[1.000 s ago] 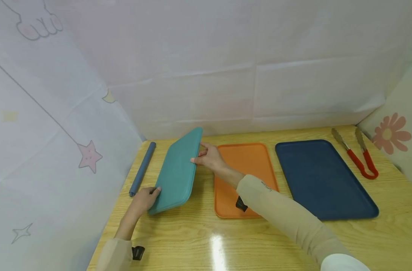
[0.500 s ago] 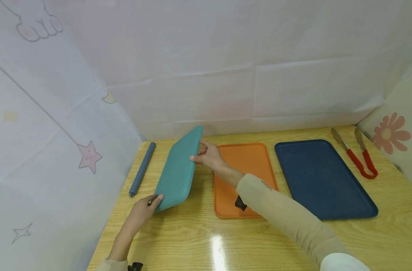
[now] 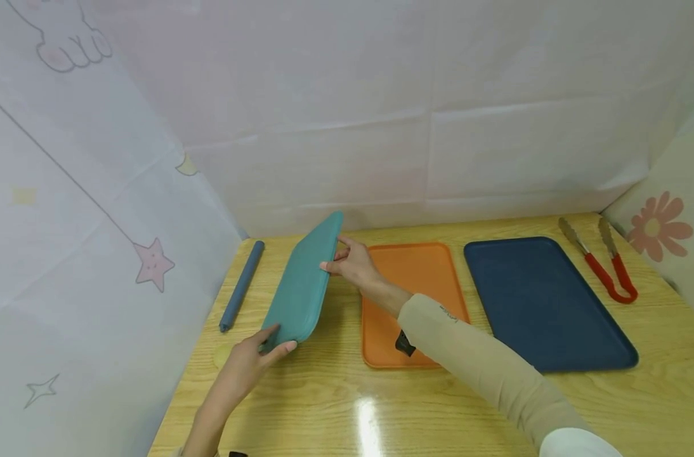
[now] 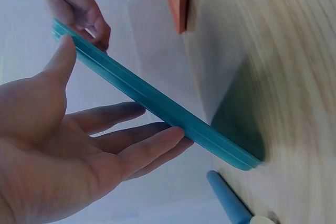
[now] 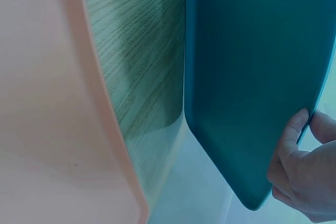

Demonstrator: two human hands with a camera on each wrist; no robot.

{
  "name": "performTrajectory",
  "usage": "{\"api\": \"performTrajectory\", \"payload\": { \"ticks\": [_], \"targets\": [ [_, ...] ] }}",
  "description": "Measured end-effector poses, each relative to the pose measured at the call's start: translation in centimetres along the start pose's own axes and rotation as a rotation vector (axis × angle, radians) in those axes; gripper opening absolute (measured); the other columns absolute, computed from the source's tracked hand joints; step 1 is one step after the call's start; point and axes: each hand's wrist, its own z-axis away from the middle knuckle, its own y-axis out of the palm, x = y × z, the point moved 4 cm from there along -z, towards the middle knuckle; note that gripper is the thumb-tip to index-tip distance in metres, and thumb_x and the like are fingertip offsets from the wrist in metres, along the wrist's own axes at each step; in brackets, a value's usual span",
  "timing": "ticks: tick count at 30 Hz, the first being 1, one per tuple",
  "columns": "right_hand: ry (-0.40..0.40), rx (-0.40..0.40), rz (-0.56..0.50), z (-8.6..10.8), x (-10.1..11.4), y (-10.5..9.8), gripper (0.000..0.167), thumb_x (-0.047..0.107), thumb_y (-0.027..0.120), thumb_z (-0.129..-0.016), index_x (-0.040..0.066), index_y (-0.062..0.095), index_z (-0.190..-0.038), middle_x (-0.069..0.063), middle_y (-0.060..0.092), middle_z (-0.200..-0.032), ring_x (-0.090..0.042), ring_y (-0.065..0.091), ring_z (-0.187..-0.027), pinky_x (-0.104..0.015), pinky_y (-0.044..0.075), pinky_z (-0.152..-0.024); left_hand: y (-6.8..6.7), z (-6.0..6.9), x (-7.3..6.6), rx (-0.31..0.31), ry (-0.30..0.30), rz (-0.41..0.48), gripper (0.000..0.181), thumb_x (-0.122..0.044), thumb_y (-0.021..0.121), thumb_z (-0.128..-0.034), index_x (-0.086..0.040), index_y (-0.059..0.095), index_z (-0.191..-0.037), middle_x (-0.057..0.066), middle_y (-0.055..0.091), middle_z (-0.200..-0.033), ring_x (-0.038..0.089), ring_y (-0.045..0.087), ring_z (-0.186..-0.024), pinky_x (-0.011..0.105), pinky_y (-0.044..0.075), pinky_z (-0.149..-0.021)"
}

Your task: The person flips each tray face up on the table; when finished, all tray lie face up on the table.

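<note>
A teal tray [image 3: 304, 279] is tilted on the left of the table, its right side raised. My right hand [image 3: 354, 265] pinches its raised right edge; in the right wrist view the hand's thumb and fingers [image 5: 296, 145] lie on either side of the rim. My left hand [image 3: 244, 368] is at the tray's near end. In the left wrist view, its thumb touches the rim of the teal tray [image 4: 152, 95] and its fairly straight fingers [image 4: 152, 148] touch further along.
A blue-grey rolled tube [image 3: 241, 285] lies left of the teal tray, with a pale yellow round thing [image 3: 222, 355] near it. An orange tray [image 3: 406, 266] lies in the middle. Further right are a navy tray [image 3: 547, 304] and red-handled tongs [image 3: 621, 273].
My left hand has slid from the teal tray's left near corner to the right along its near end, its thumb now extended. The right hand has barely moved. The yellow round thing has come into view.
</note>
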Motion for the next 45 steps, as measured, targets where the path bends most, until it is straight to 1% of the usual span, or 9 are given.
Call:
{"api": "performTrajectory", "payload": {
  "ticks": [3, 7, 10, 20, 24, 30, 37, 40, 45],
  "targets": [
    [-0.001, -0.001, -0.01, 0.0, 0.0, 0.0, 0.083, 0.004, 0.075, -0.083, 0.007, 0.029, -0.151, -0.02, 0.057, -0.103, -0.028, 0.069, -0.081, -0.042, 0.054, -0.088, -0.1, 0.3, -0.8, -0.04, 0.02, -0.004, 0.082, -0.058, 0.059, -0.0878, 0.002, 0.046, -0.142, 0.034, 0.049, -0.132, 0.045, 0.052, -0.119, 0.054, 0.047, -0.093],
    [-0.006, -0.01, -0.011, 0.1, 0.0, 0.0, 0.082, 0.002, 0.075, -0.083, 0.006, 0.03, -0.151, -0.02, 0.058, -0.101, -0.024, 0.069, -0.076, -0.042, 0.054, -0.087, -0.1, 0.7, -2.0, -0.097, 0.051, -0.023, 0.075, -0.055, 0.063, -0.0869, 0.0, 0.053, -0.137, 0.033, 0.056, -0.125, 0.042, 0.06, -0.109, 0.051, 0.051, -0.088],
    [-0.009, -0.013, -0.015, 0.2, -0.1, 0.0, 0.082, 0.002, 0.075, -0.082, 0.005, 0.03, -0.151, -0.021, 0.058, -0.101, -0.024, 0.069, -0.076, -0.043, 0.054, -0.086, 0.0, 1.1, -2.9, -0.129, 0.072, -0.022, 0.069, -0.048, 0.066, -0.0865, 0.0, 0.055, -0.135, 0.032, 0.058, -0.123, 0.041, 0.063, -0.103, 0.05, 0.053, -0.085],
    [-0.008, -0.019, -0.007, 0.3, 0.1, 0.1, 0.082, 0.003, 0.075, -0.083, 0.005, 0.029, -0.151, -0.019, 0.056, -0.102, -0.026, 0.068, -0.08, -0.033, 0.057, -0.077, 0.2, 1.6, -5.0, -0.222, 0.141, -0.031, 0.054, -0.031, 0.074, -0.0848, -0.001, 0.061, -0.129, 0.026, 0.064, -0.116, 0.034, 0.069, -0.089, 0.043, 0.057, -0.076],
    [-0.01, -0.024, -0.01, 0.3, 0.1, 0.1, 0.082, 0.003, 0.076, -0.083, 0.005, 0.03, -0.151, -0.019, 0.055, -0.101, -0.032, 0.068, -0.085, -0.033, 0.057, -0.076, 0.2, 1.9, -5.6, -0.252, 0.181, -0.045, 0.049, -0.021, 0.075, -0.0848, -0.001, 0.062, -0.128, 0.026, 0.065, -0.114, 0.037, 0.068, -0.093, 0.043, 0.057, -0.076],
    [-0.003, -0.032, -0.015, 0.4, 0.4, 0.1, 0.084, 0.006, 0.077, -0.082, 0.007, 0.03, -0.151, -0.016, 0.055, -0.102, -0.036, 0.067, -0.09, -0.035, 0.057, -0.078, 0.2, 2.4, -6.1, -0.333, 0.289, -0.073, 0.05, -0.01, 0.076, -0.0837, -0.004, 0.06, -0.131, 0.022, 0.065, -0.118, 0.041, 0.064, -0.102, 0.047, 0.055, -0.08],
    [-0.002, -0.034, -0.058, 0.3, 1.2, 0.2, 0.085, 0.005, 0.077, -0.082, 0.008, 0.029, -0.152, -0.014, 0.053, -0.102, -0.032, 0.067, -0.087, -0.034, 0.057, -0.077, 0.2, 2.9, -6.8, -0.487, 0.467, -0.114, 0.06, 0.002, 0.079, -0.0764, -0.007, 0.059, -0.133, 0.018, 0.066, -0.117, 0.037, 0.065, -0.101, 0.041, 0.056, -0.079],
    [-0.006, -0.035, -0.082, 0.3, 1.6, 0.2, 0.085, 0.004, 0.077, -0.081, 0.008, 0.029, -0.152, -0.014, 0.053, -0.103, -0.029, 0.067, -0.083, -0.038, 0.057, -0.08, 0.1, 3.0, -7.2, -0.541, 0.536, -0.137, 0.066, 0.008, 0.08, -0.0725, -0.007, 0.058, -0.134, 0.018, 0.067, -0.115, 0.036, 0.066, -0.1, 0.037, 0.057, -0.077],
    [-0.021, -0.034, -0.104, 0.2, 2.0, 0.3, 0.085, 0.002, 0.077, -0.081, 0.007, 0.029, -0.152, -0.016, 0.052, -0.105, -0.024, 0.067, -0.078, -0.04, 0.056, -0.081, 0.1, 3.1, -7.7, -0.592, 0.595, -0.153, 0.065, 0.01, 0.079, -0.0719, -0.005, 0.06, -0.132, 0.017, 0.067, -0.114, 0.034, 0.067, -0.097, 0.032, 0.058, -0.071]
  ]
}}
